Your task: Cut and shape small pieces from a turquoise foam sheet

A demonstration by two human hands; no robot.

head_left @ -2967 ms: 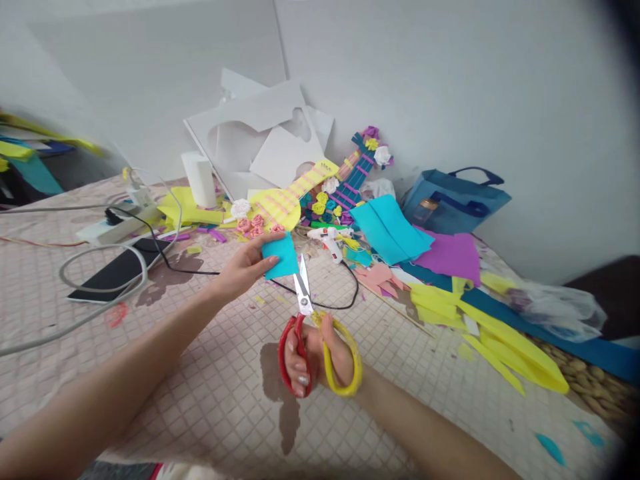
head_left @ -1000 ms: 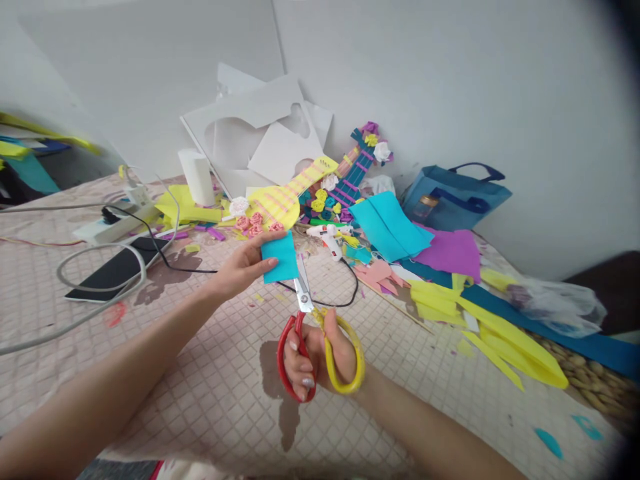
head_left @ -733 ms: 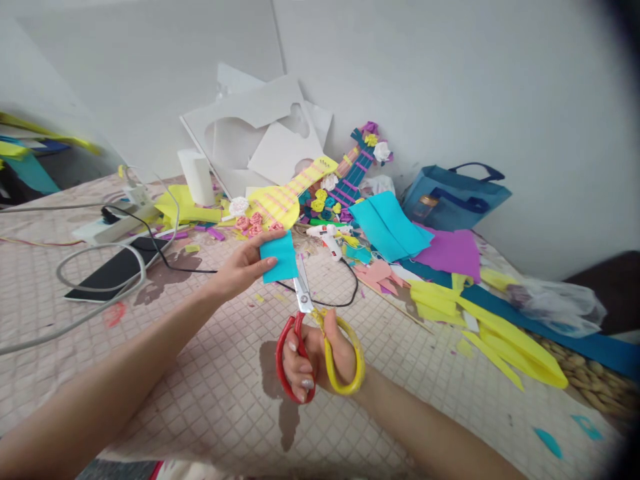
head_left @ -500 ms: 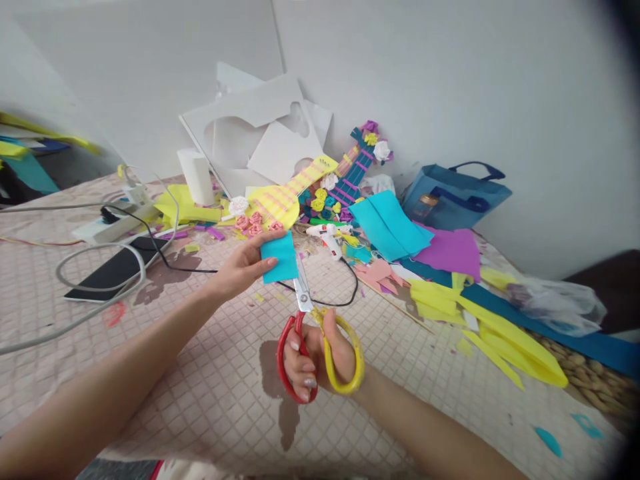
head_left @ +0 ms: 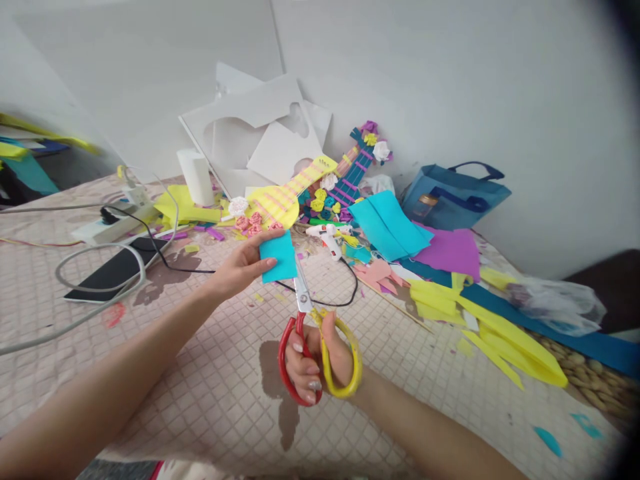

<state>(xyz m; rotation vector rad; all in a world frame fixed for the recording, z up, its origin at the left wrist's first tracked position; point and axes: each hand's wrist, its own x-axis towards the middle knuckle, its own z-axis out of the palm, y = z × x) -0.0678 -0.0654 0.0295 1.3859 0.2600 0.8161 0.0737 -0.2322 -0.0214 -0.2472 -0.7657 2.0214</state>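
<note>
Between the thumb and fingers of my left hand [head_left: 246,267] is a small blue square of paper [head_left: 279,259]. My right hand [head_left: 320,357] is closed through the handles of a pair of scissors [head_left: 303,298], one handle red and the other yellow. The blades point up and away, and meet the right edge of the blue square; how far they overlap it is hard to see. Just beyond the square lies a yellow guitar shape [head_left: 280,202] with pink strips and pink paper flowers.
A white glue gun [head_left: 327,239] lies behind the scissors, its black cord curving near the blades. Blue sheets [head_left: 390,225] and yellow strips [head_left: 490,327] are on the right. At left are a power strip [head_left: 113,223] and a black tablet-like slab [head_left: 117,270].
The scissor handles have drawn slightly closer together in my right hand. My left hand and the blue square have hardly moved.
</note>
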